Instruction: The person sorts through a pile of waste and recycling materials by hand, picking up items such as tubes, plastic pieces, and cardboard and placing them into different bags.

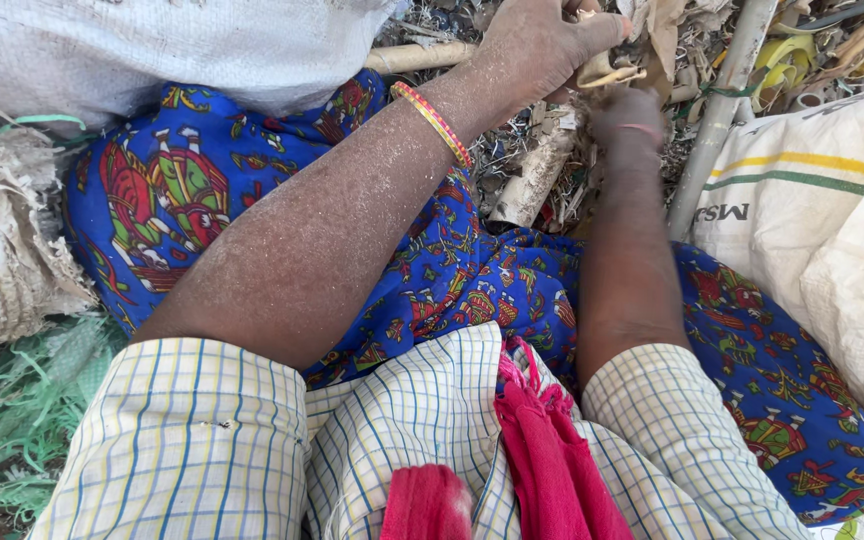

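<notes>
The left hand [542, 45] reaches to the upper middle of the frame, back of the hand up, with its fingers curled down into a heap of dry scraps [552, 140]. The thumb sticks out to the right, and under it a thin pale curled strip [612, 75] comes out of the hand; its long axis lies nearly level, pointing to the right edge of the frame. The fingers seem pressed together on this strip, but the fingertips are hidden, so how firmly they close I cannot tell. On the left wrist sits a pair of bangles [434, 122] (red and yellow, lying slantwise across the arm).

The right hand [627, 120] is just below and a little right of the left one, in shadow and blurred. It looks closed like a fist near the same strip; what it holds I cannot tell.

Below the hands, a pale broken stalk piece [532, 185] lies in the heap, its long axis slanting from lower left to upper right. A grey pipe [717, 115] runs steeply from the upper right down toward the middle. A white woven sack [802, 210] fills the right side, another white sack [152, 50] the upper left. The lap is covered with a blue printed cloth [452, 280], and a checked shirt [202, 440] with a red scarf [552, 450] is at the bottom.
</notes>
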